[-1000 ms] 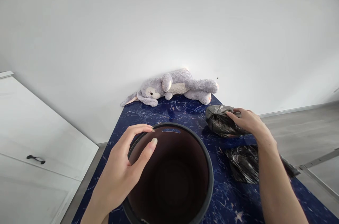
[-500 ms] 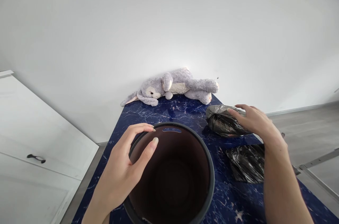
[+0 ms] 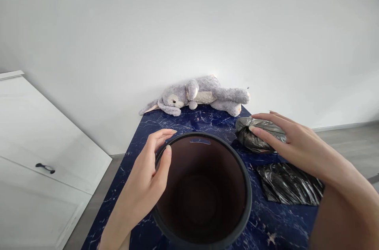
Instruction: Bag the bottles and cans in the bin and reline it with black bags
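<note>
A round dark trash bin (image 3: 247,198) with a brown inside stands open-topped before me. My left hand (image 3: 149,171) is at its left rim, thumb over the opening and fingers toward the outer side; thumb and fingers are apart. To the right lies a bunched black plastic bag (image 3: 248,139), gathered at its left end. My right hand (image 3: 284,135) is over this bag, its thumb by the gathered end and its fingers spread along the top. Below that hand a flattened black plastic bag (image 3: 287,185) rests on the table.
The blue marble-patterned table (image 3: 189,122) reaches the white wall. A grey plush rabbit (image 3: 201,94) lies on its side along the back edge. A white cabinet (image 3: 53,139) with a dark handle stands at the left. Grey floor (image 3: 352,141) shows at the right.
My left hand has come closer to the bin's rim. The right hand has lowered its thumb toward the bunched bag's gathered end. The whole view has shifted slightly.
</note>
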`<state>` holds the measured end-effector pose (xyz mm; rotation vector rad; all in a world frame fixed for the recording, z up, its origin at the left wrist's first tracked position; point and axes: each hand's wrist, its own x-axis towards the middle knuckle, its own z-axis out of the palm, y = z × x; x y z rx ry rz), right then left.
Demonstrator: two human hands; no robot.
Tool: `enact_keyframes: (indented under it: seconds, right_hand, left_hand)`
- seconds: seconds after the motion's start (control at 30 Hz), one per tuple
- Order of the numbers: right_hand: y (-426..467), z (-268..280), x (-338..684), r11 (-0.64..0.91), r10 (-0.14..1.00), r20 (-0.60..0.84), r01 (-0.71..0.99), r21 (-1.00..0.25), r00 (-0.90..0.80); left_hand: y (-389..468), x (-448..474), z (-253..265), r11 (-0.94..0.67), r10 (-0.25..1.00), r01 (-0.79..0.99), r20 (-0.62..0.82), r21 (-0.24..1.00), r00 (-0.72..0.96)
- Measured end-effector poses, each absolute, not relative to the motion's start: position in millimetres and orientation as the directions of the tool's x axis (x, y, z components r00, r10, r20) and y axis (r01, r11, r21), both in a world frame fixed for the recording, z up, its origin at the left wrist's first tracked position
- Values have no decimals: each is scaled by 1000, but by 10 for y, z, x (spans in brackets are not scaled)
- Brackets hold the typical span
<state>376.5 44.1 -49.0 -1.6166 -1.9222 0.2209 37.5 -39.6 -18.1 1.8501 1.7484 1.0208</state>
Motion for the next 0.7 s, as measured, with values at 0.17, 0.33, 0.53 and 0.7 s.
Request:
enact_keyframes:
  seconds: [0.17, 0.33, 0.53, 0.7]
  right_hand:
    - [154, -348, 3623, 339, 922, 363, 733, -590, -134]
    - [12, -425, 3731, 377, 910, 373, 737, -561, -181]
    - [14, -1168, 4179, 442, 897, 232, 764, -471, -376]
    - [-194, -2188, 4614, 307, 941, 275, 843, -442, -198]
  left_hand:
    - [-498, 334, -141, -134, 961, 698, 265, 704, -83]
    - [-567, 382, -86, -219, 913, 721, 398, 657, -85]
    - [-694, 523, -66, -331, 819, 676, 557, 658, -141]
    - [-912, 373, -436, -332, 535, 617, 681, 713, -499]
